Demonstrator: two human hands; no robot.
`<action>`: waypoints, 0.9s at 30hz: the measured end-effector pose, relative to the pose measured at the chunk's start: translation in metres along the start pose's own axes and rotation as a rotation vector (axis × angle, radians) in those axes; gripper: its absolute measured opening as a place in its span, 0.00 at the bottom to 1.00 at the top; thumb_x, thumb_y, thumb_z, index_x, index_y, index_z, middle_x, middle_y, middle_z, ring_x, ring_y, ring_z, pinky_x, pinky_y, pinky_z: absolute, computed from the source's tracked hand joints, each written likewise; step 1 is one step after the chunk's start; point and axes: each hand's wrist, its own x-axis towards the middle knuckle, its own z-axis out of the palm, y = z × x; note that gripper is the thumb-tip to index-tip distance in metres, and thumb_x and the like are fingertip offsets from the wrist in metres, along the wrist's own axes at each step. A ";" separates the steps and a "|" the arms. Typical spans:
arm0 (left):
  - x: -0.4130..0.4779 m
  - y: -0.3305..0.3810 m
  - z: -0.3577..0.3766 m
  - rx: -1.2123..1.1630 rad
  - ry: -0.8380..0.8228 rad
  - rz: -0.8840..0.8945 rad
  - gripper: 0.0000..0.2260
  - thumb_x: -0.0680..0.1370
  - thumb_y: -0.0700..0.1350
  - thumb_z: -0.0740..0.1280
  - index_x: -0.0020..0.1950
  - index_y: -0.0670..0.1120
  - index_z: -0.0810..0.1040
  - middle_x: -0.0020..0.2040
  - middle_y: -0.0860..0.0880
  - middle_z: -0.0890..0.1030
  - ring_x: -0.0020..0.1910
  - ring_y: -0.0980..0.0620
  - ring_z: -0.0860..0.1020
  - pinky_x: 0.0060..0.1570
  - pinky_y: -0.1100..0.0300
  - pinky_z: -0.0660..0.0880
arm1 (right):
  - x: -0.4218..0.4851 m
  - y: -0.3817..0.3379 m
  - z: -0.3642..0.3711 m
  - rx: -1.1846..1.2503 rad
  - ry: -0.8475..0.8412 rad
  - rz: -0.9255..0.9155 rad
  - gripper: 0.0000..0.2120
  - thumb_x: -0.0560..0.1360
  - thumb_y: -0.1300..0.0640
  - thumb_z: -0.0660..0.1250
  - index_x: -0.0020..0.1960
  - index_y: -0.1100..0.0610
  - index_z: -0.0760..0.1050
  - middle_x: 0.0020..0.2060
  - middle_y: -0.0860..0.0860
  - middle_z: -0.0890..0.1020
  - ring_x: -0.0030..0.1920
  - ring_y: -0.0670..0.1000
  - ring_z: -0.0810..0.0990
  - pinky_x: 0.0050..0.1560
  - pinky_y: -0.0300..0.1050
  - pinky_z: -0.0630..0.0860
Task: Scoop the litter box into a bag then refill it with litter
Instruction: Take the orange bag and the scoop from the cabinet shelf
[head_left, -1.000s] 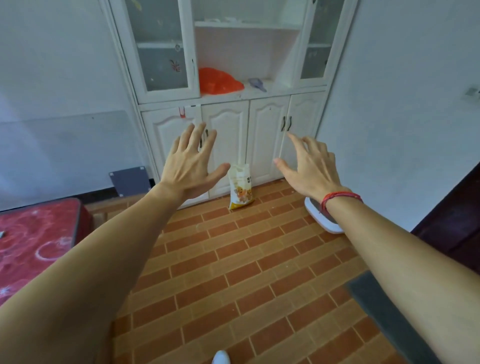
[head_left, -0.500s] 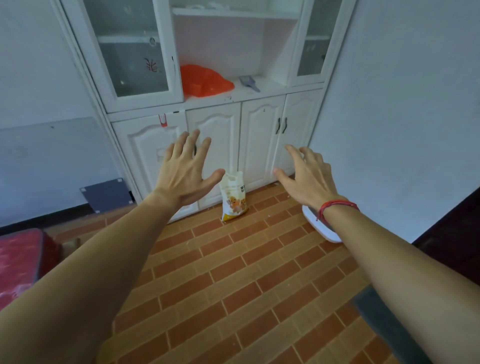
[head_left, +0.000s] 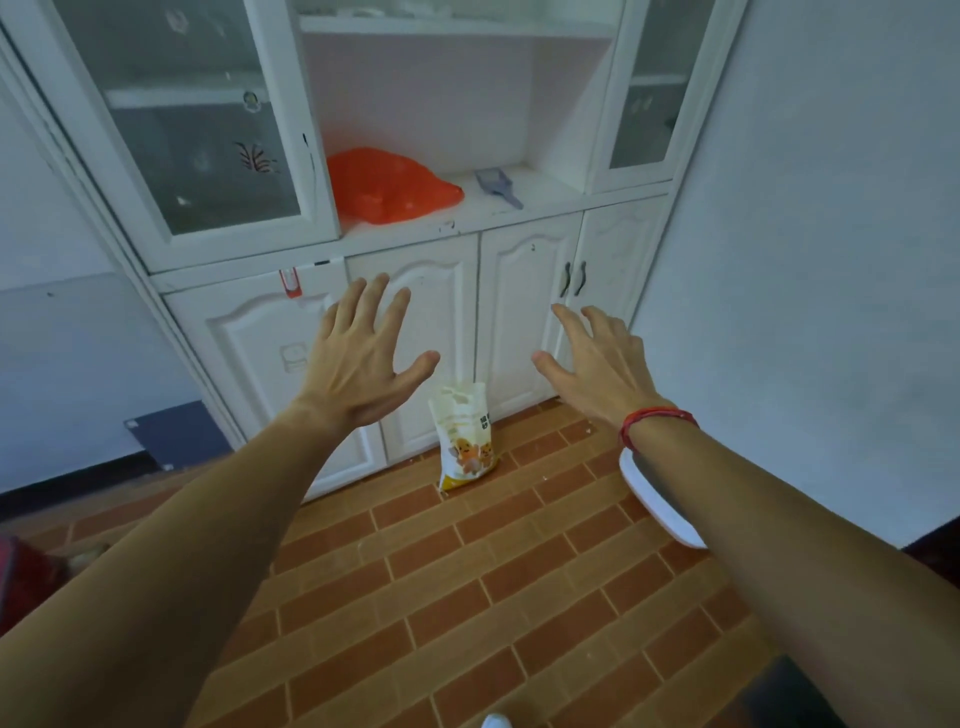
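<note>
**Head cam: both hands out and holding nothing, litter gear parked around the cabinet**

Going left to right. Way out at 8 o'clock a red something (head_left: 21, 577) pokes in at the edge, too cut off to name. At 9 o'clock a dark flat panel (head_left: 171, 434) leans on the wall. A white cabinet (head_left: 519, 322) takes up the top half, with a glass door (head_left: 197, 130) at 10 o'clock.

The left hand (head_left: 358, 364) sits close to centre on the 9 o'clock side, in front of the lower doors. Its back is to the camera, fingers straight and fanned wide, gripping nothing.

At 11 o'clock an orange plastic bag (head_left: 389, 187) lies crumpled on the cabinet's open ledge. A grey-blue litter scoop (head_left: 496, 184) lies just beside it at 12, not touching. Just under centre at 6 o'clock the litter bag (head_left: 465, 439) stands upright on the brick-pattern floor (head_left: 467, 597), right up against a lower door. A white shoe toe (head_left: 496, 721) peeks in at the bottom edge.

The right hand (head_left: 597, 369) is at 3 o'clock with fingers spread and loosely bent, also holding nothing, and a red string bracelet (head_left: 654, 418) on the wrist.

The litter box (head_left: 657, 506) is on the floor at 4 o'clock by the wall. Only its white rim shows past the right forearm, so I can't tell what's in it. A dark mat (head_left: 789, 696) sits at 5 o'clock.
</note>
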 end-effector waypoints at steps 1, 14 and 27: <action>0.014 -0.002 0.005 0.006 -0.002 -0.010 0.37 0.76 0.68 0.51 0.77 0.45 0.61 0.78 0.40 0.59 0.77 0.38 0.57 0.72 0.41 0.58 | 0.016 0.005 0.003 0.001 -0.003 -0.008 0.32 0.78 0.37 0.55 0.77 0.48 0.56 0.73 0.58 0.64 0.71 0.60 0.63 0.67 0.58 0.62; 0.135 -0.032 0.072 0.024 -0.035 -0.061 0.38 0.76 0.68 0.51 0.77 0.44 0.62 0.78 0.39 0.61 0.77 0.38 0.58 0.72 0.40 0.59 | 0.155 0.033 0.055 0.041 -0.034 -0.057 0.31 0.78 0.37 0.57 0.77 0.49 0.58 0.72 0.58 0.65 0.69 0.60 0.65 0.66 0.58 0.63; 0.296 -0.106 0.153 -0.006 -0.034 -0.037 0.37 0.76 0.68 0.51 0.77 0.45 0.63 0.77 0.39 0.61 0.76 0.37 0.59 0.72 0.40 0.60 | 0.330 0.027 0.113 0.007 0.014 -0.028 0.31 0.78 0.38 0.59 0.76 0.49 0.60 0.71 0.59 0.67 0.68 0.60 0.67 0.64 0.57 0.65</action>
